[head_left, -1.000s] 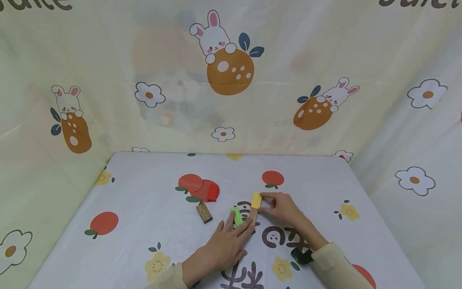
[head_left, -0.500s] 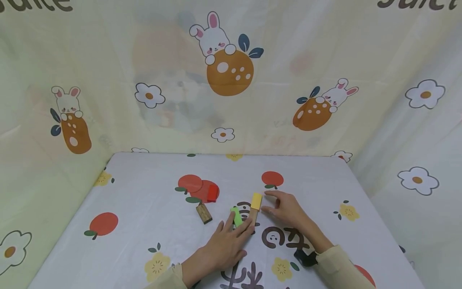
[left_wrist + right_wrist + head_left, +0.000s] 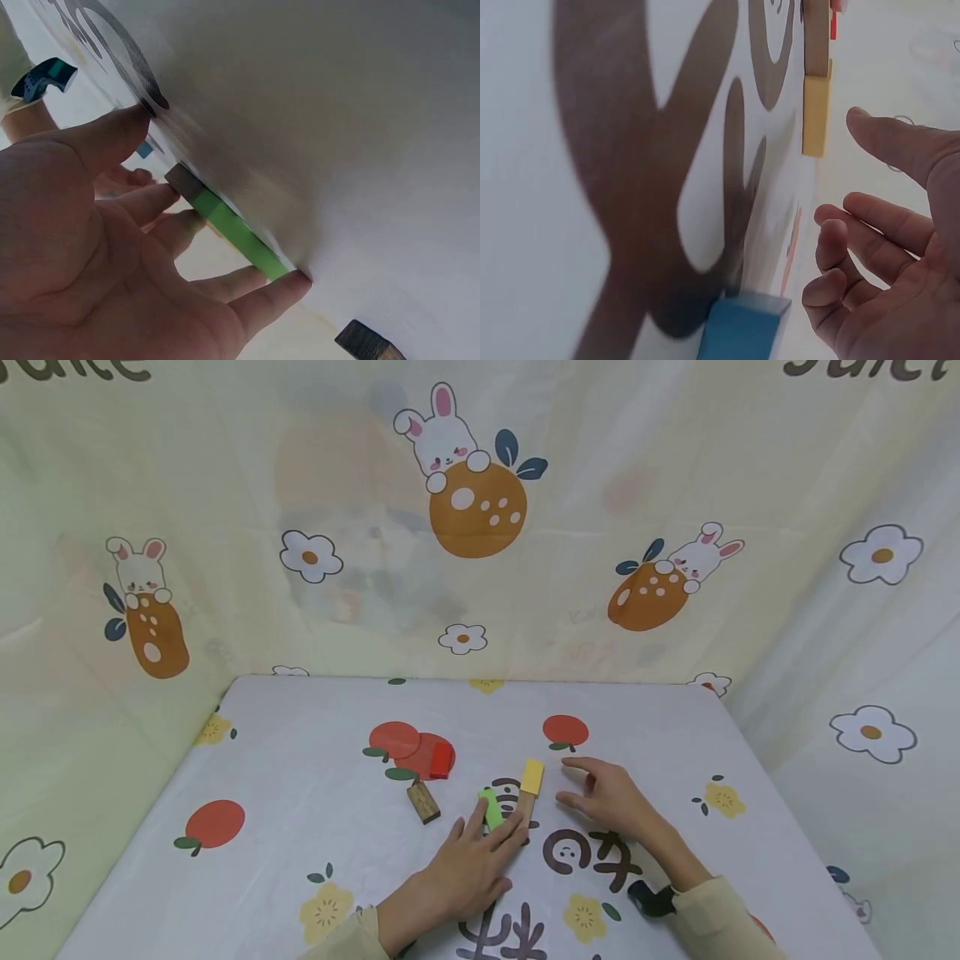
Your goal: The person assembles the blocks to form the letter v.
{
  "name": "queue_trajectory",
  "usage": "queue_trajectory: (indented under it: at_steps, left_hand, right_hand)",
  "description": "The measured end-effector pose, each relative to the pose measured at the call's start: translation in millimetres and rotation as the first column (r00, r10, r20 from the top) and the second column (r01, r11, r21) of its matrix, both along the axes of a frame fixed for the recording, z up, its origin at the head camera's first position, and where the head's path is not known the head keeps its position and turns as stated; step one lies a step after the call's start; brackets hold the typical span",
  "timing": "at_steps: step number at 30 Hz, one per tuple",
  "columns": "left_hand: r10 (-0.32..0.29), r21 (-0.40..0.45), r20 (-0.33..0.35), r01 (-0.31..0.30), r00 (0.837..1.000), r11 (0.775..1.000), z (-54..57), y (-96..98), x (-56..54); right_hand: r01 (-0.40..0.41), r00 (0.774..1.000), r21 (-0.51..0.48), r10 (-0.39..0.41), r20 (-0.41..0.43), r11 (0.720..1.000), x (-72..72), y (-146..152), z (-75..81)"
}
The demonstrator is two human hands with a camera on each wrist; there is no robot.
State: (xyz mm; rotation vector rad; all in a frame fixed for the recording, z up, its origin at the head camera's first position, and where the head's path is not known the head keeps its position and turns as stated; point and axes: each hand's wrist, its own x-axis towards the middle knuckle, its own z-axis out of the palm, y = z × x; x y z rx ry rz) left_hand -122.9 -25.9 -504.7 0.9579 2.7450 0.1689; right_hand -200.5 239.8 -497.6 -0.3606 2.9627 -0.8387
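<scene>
My left hand [image 3: 471,870] lies low over the table, its fingers spread and mostly straight. Its fingertips touch a green block [image 3: 491,810] and reach a light wooden block [image 3: 527,807]. In the left wrist view a brownish block [image 3: 184,180] lines up with the end of the green one, beside the fingers. A yellow block [image 3: 532,777] meets the far end of the light wooden block. My right hand [image 3: 609,793] hovers to the right of the yellow block, holding nothing, with thumb and fingers apart. The left palm hides the blocks' near ends in the head view.
Left of the hands lie a dark wooden block [image 3: 423,802] and a red block [image 3: 442,760]. A blue block [image 3: 742,330] shows in the right wrist view. The white tablecloth [image 3: 285,760] has printed fruit and flowers; a patterned curtain [image 3: 570,593] stands behind.
My right hand has let go of the yellow block and drawn back to the right. The left hand and the blocks have stayed in place.
</scene>
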Motion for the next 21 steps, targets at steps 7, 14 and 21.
queue_trajectory:
  at_steps: [7, 14, 21]
  left_hand:
    - [0.001, -0.007, 0.0, -0.001, 1.0, 1.0, 0.6, 0.2, 0.1]
    - [0.005, -0.009, 0.0, -0.005, 1.0, 1.0, 1.0, 0.3, 0.2]
    - [0.005, -0.003, 0.008, -0.005, 1.0, 1.0, 1.4, 0.3, 0.0]
  right_hand:
    - [-0.004, 1.0, 0.0, 0.004, -0.002, 1.0, 3.3, 10.5, 3.1]
    - [0.011, 1.0, 0.002, -0.011, 0.014, 1.0, 6.9, 24.3, 3.2]
    - [-0.008, 1.0, -0.002, 0.008, -0.006, 1.0, 11.9, 37.8, 4.0]
